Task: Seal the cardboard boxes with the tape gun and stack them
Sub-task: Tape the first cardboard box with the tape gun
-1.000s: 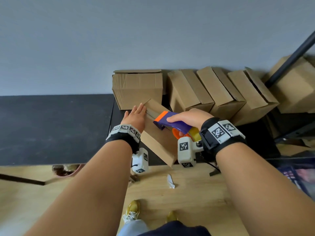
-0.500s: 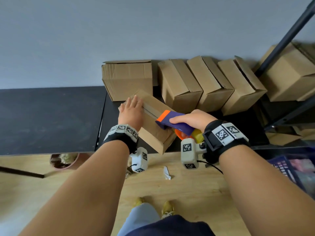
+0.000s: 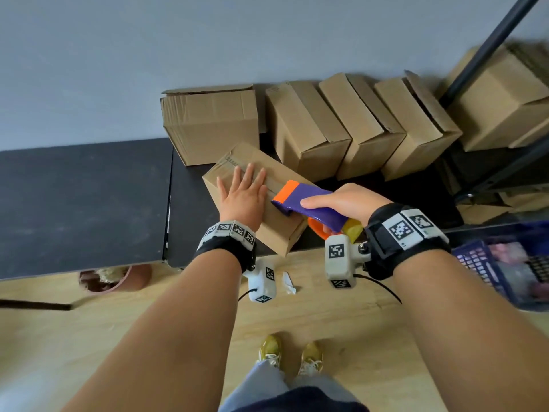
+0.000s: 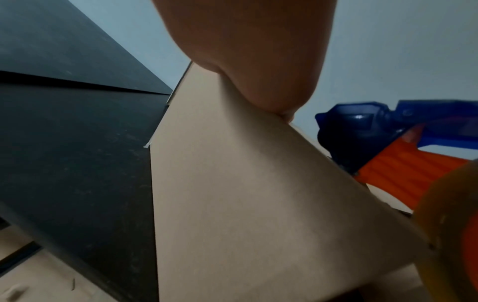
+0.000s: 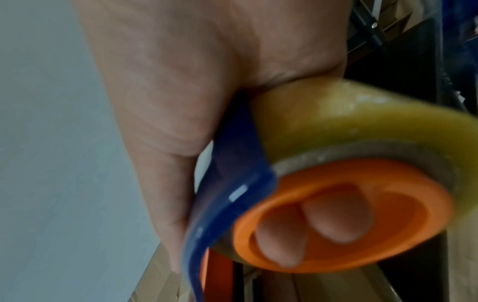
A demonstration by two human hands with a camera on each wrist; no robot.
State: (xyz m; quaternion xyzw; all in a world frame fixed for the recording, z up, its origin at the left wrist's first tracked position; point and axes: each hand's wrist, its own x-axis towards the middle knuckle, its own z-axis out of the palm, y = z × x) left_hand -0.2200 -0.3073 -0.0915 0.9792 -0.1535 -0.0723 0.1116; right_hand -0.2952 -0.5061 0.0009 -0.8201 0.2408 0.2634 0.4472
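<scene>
Left hand [image 3: 242,197] lies flat on top of the box [image 3: 276,230], fingers straight and spread, palm down across the seam. In the left wrist view the heel of the hand [image 4: 248,53] meets the box [image 4: 258,204] at its top edge.

Right hand [image 3: 347,200] grips the tape gun [image 3: 309,205]: thumb along the purple body, fingers curled under. In the right wrist view two fingertips [image 5: 333,220] sit inside the orange hub of the gun [image 5: 232,183], with the yellowish tape roll [image 5: 336,120] around it.

The gun's orange nose touches the box top just right of the left hand, on the seam line. A strip of tape shows on the far end of the seam, ahead of the fingers.

The box sits skewed on the black table [image 3: 86,203], near corner hanging past the front edge. Table [image 4: 77,143] also shows in the left wrist view, beside the box.

Behind it: one box with loose top flaps [image 3: 211,123] against the wall, then three leaning boxes [image 3: 359,126] in a row to the right. Another carton [image 3: 499,102] sits far right behind a dark diagonal bar [image 3: 490,46].

A blue crate [image 3: 505,263] is at right. On the wood floor [image 3: 89,337]: a scrap of paper [image 3: 288,283] and a pot [image 3: 116,278] under the table edge. The person's shoes [image 3: 289,350] are visible below.
</scene>
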